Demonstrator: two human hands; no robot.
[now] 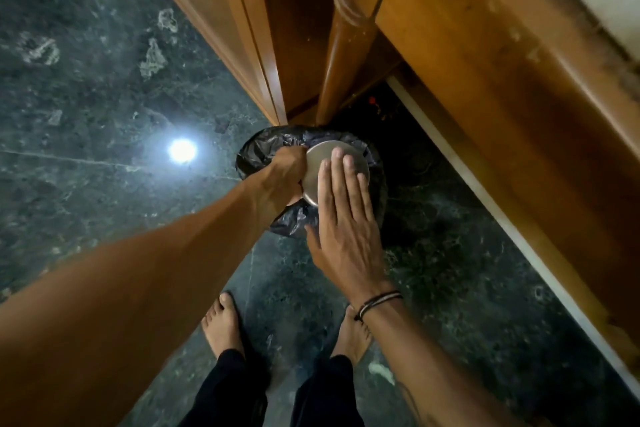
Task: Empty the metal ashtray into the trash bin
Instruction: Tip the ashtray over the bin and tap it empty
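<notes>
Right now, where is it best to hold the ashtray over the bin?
By its rim, from the left, as the left hand does: the ashtray is upside down over the bin, leaving only the thin edge to grip. The right hand lies flat on its base.

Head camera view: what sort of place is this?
Probably a room in a home: polished dark stone floor, varnished wooden furniture, a small trash bin lined with a black bag, and bare feet.

Dim, warm-tinted shot, one blown-out lamp glare (pixel 181 150) reflecting off the glossy marble floor (pixel 86 80), deep shadow under the wooden bed frame (pixel 485 80), wide-angle stretch at edges, slightly soft.
</notes>
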